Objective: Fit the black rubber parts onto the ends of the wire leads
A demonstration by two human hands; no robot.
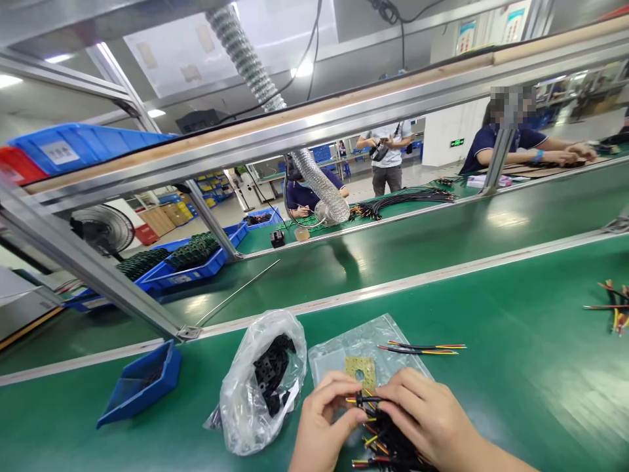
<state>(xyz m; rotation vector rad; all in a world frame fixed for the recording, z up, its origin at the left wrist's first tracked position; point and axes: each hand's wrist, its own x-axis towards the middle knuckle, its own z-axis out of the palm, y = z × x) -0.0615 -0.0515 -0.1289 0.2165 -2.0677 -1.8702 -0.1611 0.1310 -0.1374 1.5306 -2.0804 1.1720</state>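
Note:
My left hand and my right hand meet low in the view. Between their fingers they pinch a small black connector with coloured wires running through it. Below the hands lies a bundle of black, red and yellow wires. Just above them is a perforated tan board on a clear plastic sheet, with two loose wires beside it. To my left hand's left, a clear plastic bag holds black connectors.
A tilted blue tray and a wire pile lie on the green bench. An aluminium frame rises behind it. Further off are blue crates of black parts, a fan, and several co-workers.

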